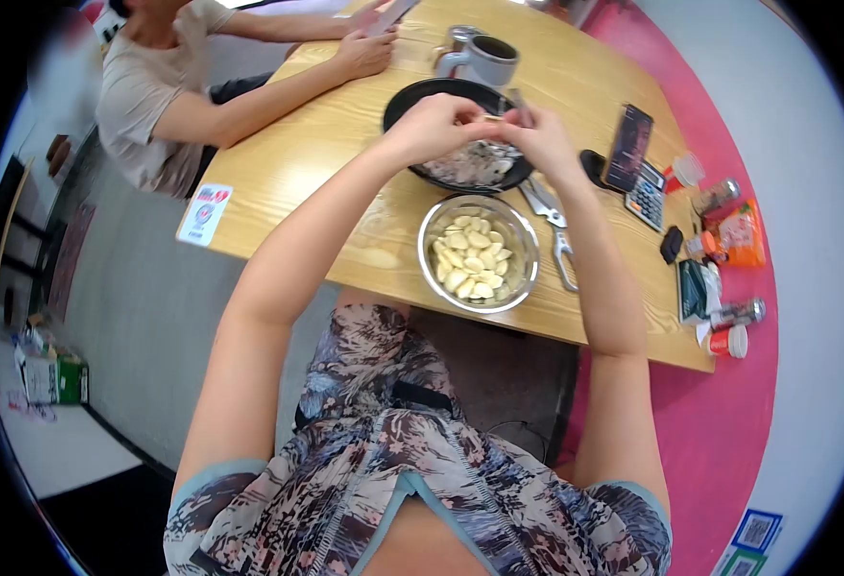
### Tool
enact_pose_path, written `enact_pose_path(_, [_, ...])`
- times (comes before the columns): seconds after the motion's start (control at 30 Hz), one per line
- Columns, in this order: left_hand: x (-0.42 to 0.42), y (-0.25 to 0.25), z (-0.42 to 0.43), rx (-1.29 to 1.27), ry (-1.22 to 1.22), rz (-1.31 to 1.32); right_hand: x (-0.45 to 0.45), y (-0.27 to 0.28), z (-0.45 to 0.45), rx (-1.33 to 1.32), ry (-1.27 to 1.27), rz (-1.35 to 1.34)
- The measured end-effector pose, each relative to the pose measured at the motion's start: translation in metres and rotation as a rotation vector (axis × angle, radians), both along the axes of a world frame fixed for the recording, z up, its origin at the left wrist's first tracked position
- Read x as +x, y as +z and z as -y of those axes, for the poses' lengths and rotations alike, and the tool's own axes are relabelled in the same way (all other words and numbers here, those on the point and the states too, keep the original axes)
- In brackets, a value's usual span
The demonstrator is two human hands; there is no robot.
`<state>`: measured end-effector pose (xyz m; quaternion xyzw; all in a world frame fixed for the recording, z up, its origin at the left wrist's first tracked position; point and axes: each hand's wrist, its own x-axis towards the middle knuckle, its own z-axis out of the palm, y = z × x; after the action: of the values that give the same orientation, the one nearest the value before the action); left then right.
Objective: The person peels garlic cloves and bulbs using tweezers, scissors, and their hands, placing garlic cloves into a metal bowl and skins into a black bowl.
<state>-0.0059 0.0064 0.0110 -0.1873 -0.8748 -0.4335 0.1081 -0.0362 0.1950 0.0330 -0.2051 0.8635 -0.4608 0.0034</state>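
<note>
Above the black bowl [405, 104], my left hand [436, 125] and my right hand [535, 134] meet, fingertips pinched together. Between them shows a small pale piece, apparently a garlic clove [492, 119], mostly hidden by the fingers. A narrow greyish object [520, 106] sticks up from my right hand; its kind is unclear. Papery garlic skins [480, 165] fill the lower part of the black bowl. Nearer to me, a steel bowl [528, 264] holds several peeled garlic cloves [472, 252]. Scissors [561, 235] lie right of it, below my right forearm.
A mug [492, 62] and a jar [462, 38] stand behind the black bowl. To the right are a propped phone [628, 147], a calculator [646, 197], seasoning bottles [717, 197] and an orange packet [741, 233]. Another person [177, 96] sits at the left, arms on the table [288, 187].
</note>
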Motion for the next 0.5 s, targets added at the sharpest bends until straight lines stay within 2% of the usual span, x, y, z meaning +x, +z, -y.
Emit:
enact_pose_path(0.1, [-0.011, -0.016, -0.004, 0.393, -0.095, 0.157, -0.005, -0.013, -0.005, -0.026, 0.032, -0.032])
enact_pose_path(0.17, [-0.011, -0.015, -0.002, 0.419, -0.06, 0.235, 0.006, -0.008, -0.018, 0.063, -0.062, -0.089])
enact_pose_path(0.23, [-0.001, -0.006, -0.004, 0.573, -0.021, 0.292, 0.029, 0.002, -0.035, 0.101, -0.211, 0.008])
enact_pose_path(0.27, [0.0, -0.004, -0.003, 0.617, -0.018, 0.322, 0.039, -0.003, -0.047, 0.143, -0.189, -0.112])
enact_pose_path(0.3, [0.001, -0.003, -0.002, 0.664, -0.013, 0.354, 0.049, -0.005, -0.058, 0.229, -0.176, 0.013])
enact_pose_path(0.33, [-0.001, -0.005, -0.001, 0.667, -0.016, 0.356, 0.061, -0.003, -0.065, 0.314, -0.162, 0.14])
enact_pose_path(0.5, [-0.008, -0.01, -0.004, 0.624, -0.124, 0.256, 0.087, -0.072, -0.086, 0.177, -0.133, 0.29])
